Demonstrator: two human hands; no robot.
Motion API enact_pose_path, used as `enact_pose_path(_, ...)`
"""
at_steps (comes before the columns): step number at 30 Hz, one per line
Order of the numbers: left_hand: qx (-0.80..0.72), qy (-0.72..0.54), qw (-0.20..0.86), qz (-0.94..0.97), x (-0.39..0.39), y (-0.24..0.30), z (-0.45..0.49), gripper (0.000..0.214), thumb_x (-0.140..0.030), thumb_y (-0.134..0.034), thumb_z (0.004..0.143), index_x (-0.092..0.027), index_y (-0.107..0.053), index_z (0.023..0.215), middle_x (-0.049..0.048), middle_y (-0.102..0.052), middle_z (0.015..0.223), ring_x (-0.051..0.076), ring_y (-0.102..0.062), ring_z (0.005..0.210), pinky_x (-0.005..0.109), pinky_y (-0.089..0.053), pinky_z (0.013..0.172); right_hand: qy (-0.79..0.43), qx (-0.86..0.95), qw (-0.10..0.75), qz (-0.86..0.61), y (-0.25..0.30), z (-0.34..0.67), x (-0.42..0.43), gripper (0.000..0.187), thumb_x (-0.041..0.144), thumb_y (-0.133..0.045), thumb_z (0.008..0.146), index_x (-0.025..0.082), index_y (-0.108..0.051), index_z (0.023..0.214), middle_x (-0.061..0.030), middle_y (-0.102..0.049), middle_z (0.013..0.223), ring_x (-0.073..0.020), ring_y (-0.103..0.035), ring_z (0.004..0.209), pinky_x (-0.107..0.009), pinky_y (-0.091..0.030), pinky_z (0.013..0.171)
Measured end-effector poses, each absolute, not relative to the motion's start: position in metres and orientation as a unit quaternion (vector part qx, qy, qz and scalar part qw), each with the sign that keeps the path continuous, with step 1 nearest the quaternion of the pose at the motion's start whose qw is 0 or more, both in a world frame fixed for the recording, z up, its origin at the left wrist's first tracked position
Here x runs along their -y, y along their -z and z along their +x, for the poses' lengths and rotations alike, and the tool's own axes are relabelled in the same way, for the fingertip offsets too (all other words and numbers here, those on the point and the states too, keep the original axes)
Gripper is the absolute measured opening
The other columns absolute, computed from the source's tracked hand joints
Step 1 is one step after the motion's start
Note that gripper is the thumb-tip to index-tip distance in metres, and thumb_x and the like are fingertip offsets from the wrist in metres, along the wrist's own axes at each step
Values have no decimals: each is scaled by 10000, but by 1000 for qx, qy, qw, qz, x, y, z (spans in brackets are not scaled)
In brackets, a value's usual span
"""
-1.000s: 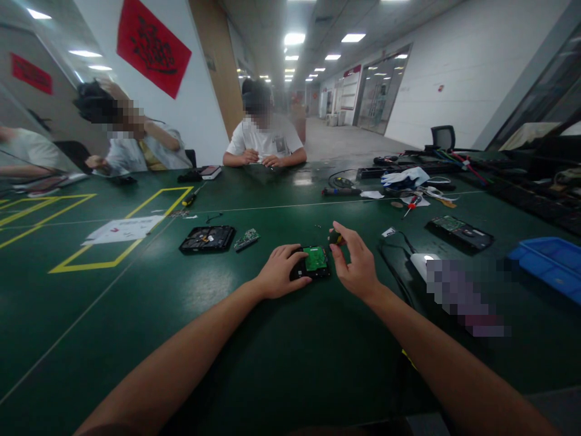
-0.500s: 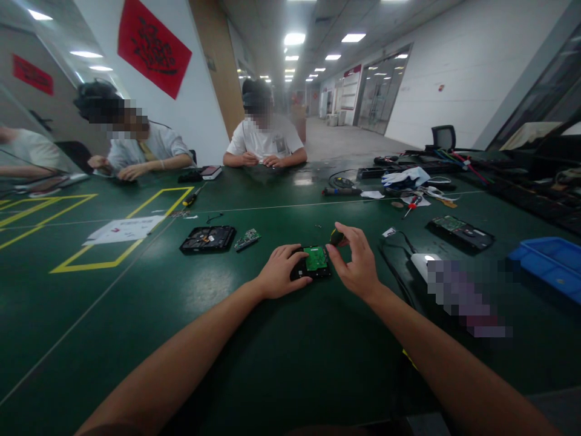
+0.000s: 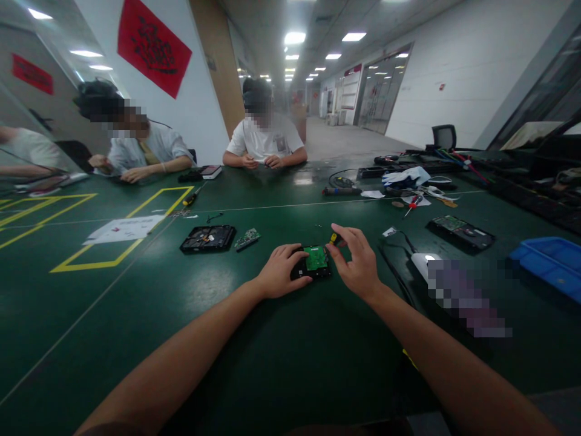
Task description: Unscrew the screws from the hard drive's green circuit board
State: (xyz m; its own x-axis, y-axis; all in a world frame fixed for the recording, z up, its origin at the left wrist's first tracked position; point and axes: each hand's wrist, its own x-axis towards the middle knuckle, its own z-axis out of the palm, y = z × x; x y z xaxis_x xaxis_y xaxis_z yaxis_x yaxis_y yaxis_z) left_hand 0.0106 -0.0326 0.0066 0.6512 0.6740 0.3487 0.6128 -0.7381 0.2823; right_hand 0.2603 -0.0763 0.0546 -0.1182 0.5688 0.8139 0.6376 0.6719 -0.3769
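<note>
A small black hard drive (image 3: 313, 263) with a green circuit board on top lies on the dark green table (image 3: 281, 351) in front of me. My left hand (image 3: 280, 270) rests on the drive's left side, fingers curled over its edge. My right hand (image 3: 358, 260) is just right of the drive, fingers pinched round a small screwdriver with a yellow and black handle (image 3: 334, 238). Its tip points down toward the drive's far right corner.
A second opened drive (image 3: 207, 238) and a loose green board (image 3: 247, 238) lie to the left. Another drive (image 3: 459, 232), cables, tools and a blue tray (image 3: 547, 260) are to the right. Two people sit across the table; a paper sheet (image 3: 123, 229) lies by yellow floor-style markings.
My right hand has turned slightly on the screwdriver and shifted a little toward the drive. The person at far left has lowered an arm to the table.
</note>
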Motion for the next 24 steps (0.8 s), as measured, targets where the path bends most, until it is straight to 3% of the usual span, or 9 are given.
enact_pose_path(5, -355, -217, 68, 907, 33, -8, 11, 701, -620, -689, 883, -218, -556, 1442, 178, -505, 1514, 374, -463, 1414, 578, -365, 1185, 20, 758, 523, -389, -56, 260, 77, 514, 222, -569, 1019, 319, -471, 1515, -97, -635, 1300, -256, -655, 1067, -480, -581, 941)
enact_pose_path(10, -358, -217, 65, 906, 33, -7, 11, 694, -605, -697, 880, -227, -553, 1445, 168, -498, 1522, 374, -457, 1418, 579, -364, 1187, 37, 751, 526, -397, -59, 260, 77, 460, 273, -637, 998, 335, -542, 1444, -84, -606, 1183, -262, -648, 1041, -470, -596, 891)
enact_pose_path(16, -356, -217, 69, 906, 33, -7, 10, 695, -609, -699, 878, -236, -552, 1446, 167, -500, 1518, 379, -459, 1415, 588, -368, 1182, 23, 764, 518, -384, -59, 260, 78, 484, 227, -553, 1026, 343, -479, 1490, -85, -625, 1265, -262, -645, 1070, -485, -590, 917)
enact_pose_path(24, -357, -217, 68, 906, 34, -7, 11, 695, -605, -698, 881, -231, -550, 1449, 170, -500, 1519, 374, -457, 1418, 582, -367, 1184, 30, 757, 522, -392, -59, 261, 77, 456, 227, -572, 1018, 339, -523, 1458, -83, -625, 1208, -258, -650, 1048, -483, -593, 914)
